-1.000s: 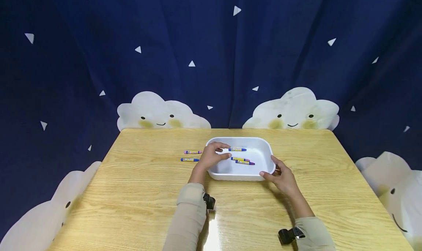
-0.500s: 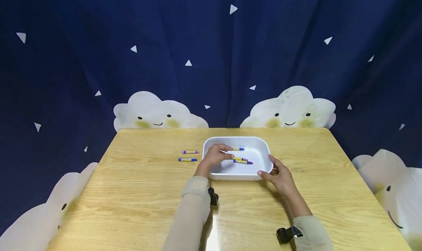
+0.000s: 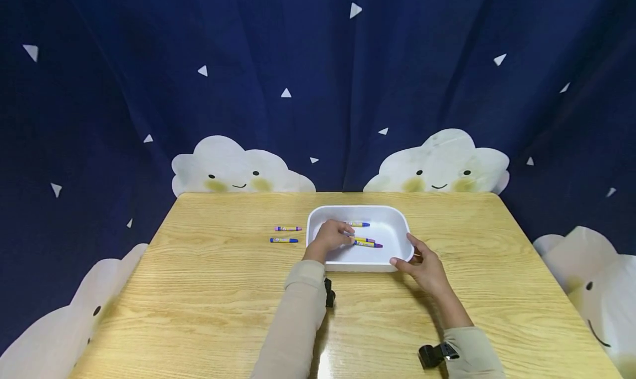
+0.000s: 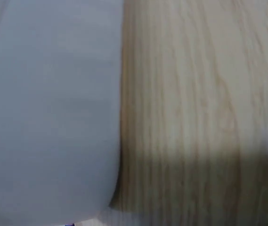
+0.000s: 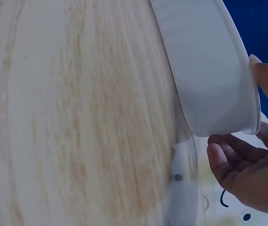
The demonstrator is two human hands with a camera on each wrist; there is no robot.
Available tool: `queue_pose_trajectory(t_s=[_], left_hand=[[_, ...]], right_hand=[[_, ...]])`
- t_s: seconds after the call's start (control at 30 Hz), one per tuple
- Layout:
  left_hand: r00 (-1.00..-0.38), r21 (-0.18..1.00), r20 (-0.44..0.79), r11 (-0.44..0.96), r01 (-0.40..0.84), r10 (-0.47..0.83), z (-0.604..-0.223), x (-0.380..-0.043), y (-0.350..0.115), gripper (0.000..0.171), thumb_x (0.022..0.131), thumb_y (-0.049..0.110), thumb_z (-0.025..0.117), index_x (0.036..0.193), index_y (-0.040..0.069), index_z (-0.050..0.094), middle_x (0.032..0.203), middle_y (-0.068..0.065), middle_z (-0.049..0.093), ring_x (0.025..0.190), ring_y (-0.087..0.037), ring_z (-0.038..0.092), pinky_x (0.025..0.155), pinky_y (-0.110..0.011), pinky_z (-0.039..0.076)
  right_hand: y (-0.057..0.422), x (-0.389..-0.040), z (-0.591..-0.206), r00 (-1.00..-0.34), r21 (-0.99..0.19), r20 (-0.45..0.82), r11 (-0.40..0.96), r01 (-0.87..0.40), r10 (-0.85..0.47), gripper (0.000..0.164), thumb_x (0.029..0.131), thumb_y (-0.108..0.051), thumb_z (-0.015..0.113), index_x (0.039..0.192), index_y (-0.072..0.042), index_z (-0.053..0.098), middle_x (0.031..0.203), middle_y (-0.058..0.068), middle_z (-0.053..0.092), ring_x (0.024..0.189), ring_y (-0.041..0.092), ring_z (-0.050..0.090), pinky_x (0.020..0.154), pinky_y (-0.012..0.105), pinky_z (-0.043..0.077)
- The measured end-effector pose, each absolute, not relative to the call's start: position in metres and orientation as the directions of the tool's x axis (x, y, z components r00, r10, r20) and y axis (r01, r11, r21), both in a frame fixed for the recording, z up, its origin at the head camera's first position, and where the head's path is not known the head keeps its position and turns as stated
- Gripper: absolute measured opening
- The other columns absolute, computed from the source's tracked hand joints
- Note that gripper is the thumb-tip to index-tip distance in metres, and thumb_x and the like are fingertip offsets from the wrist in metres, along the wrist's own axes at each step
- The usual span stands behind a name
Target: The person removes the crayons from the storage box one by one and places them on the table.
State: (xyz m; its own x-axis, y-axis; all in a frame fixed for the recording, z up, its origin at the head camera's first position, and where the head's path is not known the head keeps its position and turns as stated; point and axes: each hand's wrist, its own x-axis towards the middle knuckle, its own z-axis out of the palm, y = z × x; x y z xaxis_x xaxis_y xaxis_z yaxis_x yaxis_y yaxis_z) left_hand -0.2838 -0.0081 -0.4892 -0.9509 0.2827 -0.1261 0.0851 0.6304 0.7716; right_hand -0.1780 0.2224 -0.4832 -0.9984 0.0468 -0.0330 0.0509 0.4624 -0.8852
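Observation:
A white plastic tray [image 3: 358, 267] stands on the wooden table. Inside it lie a blue-tipped crayon [image 3: 361, 224] toward the back and two crayons side by side, the nearer one with a purple tip [image 3: 370, 245]. My left hand [image 3: 332, 236] reaches over the tray's left side, thumb and fingers bent at the left ends of that pair; cannot tell whether they pinch one. At the front right corner my right hand [image 3: 426, 267] holds the tray, thumb on the rim and fingers along the side. The left wrist view shows only the tray's outer wall [image 4: 53, 108] and table.
Left of the tray, a pink crayon [image 3: 289, 229] and a blue crayon [image 3: 284, 240] lie on the table [image 3: 213, 290]. A dark blue curtain [image 3: 318, 91] with white clouds hangs behind the far edge.
My left hand has moved right and lower into the tray, its fingers coming to the ends of the paired crayons. My right hand stays at the tray's corner.

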Motion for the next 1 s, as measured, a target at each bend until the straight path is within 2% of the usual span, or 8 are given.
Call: queue_pose_trajectory(t_s=[0.13, 0.23, 0.47, 0.57, 0.7, 0.8, 1.0], left_hand=[[-0.947, 0.667, -0.091, 0.725, 0.172, 0.308, -0.4902, -0.2825, -0.0063, 0.025, 0.072, 0.012, 0.08, 0.096, 0.014, 0.075, 0.104, -0.008, 0.059, 0.101, -0.021, 0.051, 0.089, -0.028, 0.04], [-0.945, 0.631, -0.073, 0.749, 0.203, 0.318, -0.4894, -0.2821, -0.0059, 0.024, 0.072, 0.013, 0.08, 0.096, 0.016, 0.075, 0.107, -0.008, 0.059, 0.106, -0.022, 0.05, 0.093, -0.029, 0.038], [-0.948, 0.599, -0.067, 0.773, 0.211, 0.31, -0.489, -0.2828, -0.0048, 0.018, 0.072, 0.016, 0.08, 0.089, 0.016, 0.076, 0.101, -0.004, 0.055, 0.098, -0.019, 0.05, 0.087, -0.027, 0.04], [-0.952, 0.638, -0.08, 0.749, 0.178, 0.294, -0.4895, -0.2834, -0.0048, 0.013, 0.073, 0.015, 0.08, 0.086, 0.015, 0.076, 0.094, 0.0, 0.057, 0.093, -0.016, 0.051, 0.084, -0.025, 0.04], [-0.958, 0.743, -0.062, 0.654, 0.143, 0.28, -0.4902, -0.2845, -0.0042, 0.009, 0.075, 0.012, 0.077, 0.083, 0.012, 0.074, 0.081, 0.004, 0.061, 0.073, -0.01, 0.053, 0.067, -0.023, 0.044], [-0.961, 0.798, -0.007, 0.581, 0.161, 0.276, -0.4887, -0.2844, -0.0031, 0.009, 0.075, 0.011, 0.076, 0.083, 0.009, 0.073, 0.082, 0.0, 0.062, 0.064, -0.008, 0.05, 0.058, -0.022, 0.042], [-0.96, 0.825, 0.06, 0.527, 0.202, 0.274, -0.4847, -0.2819, -0.0033, 0.009, 0.073, 0.011, 0.076, 0.081, 0.008, 0.073, 0.09, -0.009, 0.059, 0.067, -0.009, 0.046, 0.062, -0.022, 0.04]], right_hand=[[0.222, -0.177, -0.4816, -0.999, -0.884, -0.028, 0.465, 0.044, 0.041, 0.089, 0.078, -0.031, 0.076, 0.144, 0.003, 0.026, 0.124, 0.029, 0.047, 0.103, 0.036, 0.054, 0.073, 0.025, 0.05], [0.2224, -0.1772, -0.4811, -0.999, -0.883, -0.022, 0.468, 0.04, 0.044, 0.088, 0.078, -0.03, 0.076, 0.144, 0.002, 0.027, 0.124, 0.029, 0.048, 0.103, 0.036, 0.054, 0.073, 0.024, 0.05], [0.2238, -0.1785, -0.4828, -0.999, -0.874, -0.002, 0.485, 0.025, 0.048, 0.087, 0.078, -0.03, 0.076, 0.143, 0.003, 0.028, 0.122, 0.029, 0.05, 0.1, 0.035, 0.055, 0.072, 0.023, 0.049], [0.2237, -0.1787, -0.4837, -0.999, -0.875, -0.004, 0.483, 0.026, 0.047, 0.087, 0.078, -0.03, 0.076, 0.143, 0.003, 0.028, 0.122, 0.029, 0.05, 0.1, 0.035, 0.055, 0.071, 0.023, 0.049], [0.223, -0.1787, -0.4839, -0.999, -0.879, -0.01, 0.475, 0.031, 0.046, 0.088, 0.078, -0.03, 0.076, 0.144, 0.002, 0.027, 0.123, 0.029, 0.049, 0.102, 0.036, 0.055, 0.072, 0.024, 0.049], [0.2226, -0.1786, -0.4836, -0.999, -0.881, -0.012, 0.472, 0.031, 0.043, 0.088, 0.078, -0.03, 0.076, 0.144, 0.002, 0.027, 0.123, 0.03, 0.048, 0.102, 0.037, 0.055, 0.072, 0.024, 0.05], [0.2226, -0.1799, -0.4842, -0.999, -0.88, -0.008, 0.474, 0.031, 0.051, 0.087, 0.078, -0.028, 0.077, 0.143, 0.002, 0.028, 0.122, 0.029, 0.05, 0.101, 0.036, 0.055, 0.071, 0.023, 0.049]])
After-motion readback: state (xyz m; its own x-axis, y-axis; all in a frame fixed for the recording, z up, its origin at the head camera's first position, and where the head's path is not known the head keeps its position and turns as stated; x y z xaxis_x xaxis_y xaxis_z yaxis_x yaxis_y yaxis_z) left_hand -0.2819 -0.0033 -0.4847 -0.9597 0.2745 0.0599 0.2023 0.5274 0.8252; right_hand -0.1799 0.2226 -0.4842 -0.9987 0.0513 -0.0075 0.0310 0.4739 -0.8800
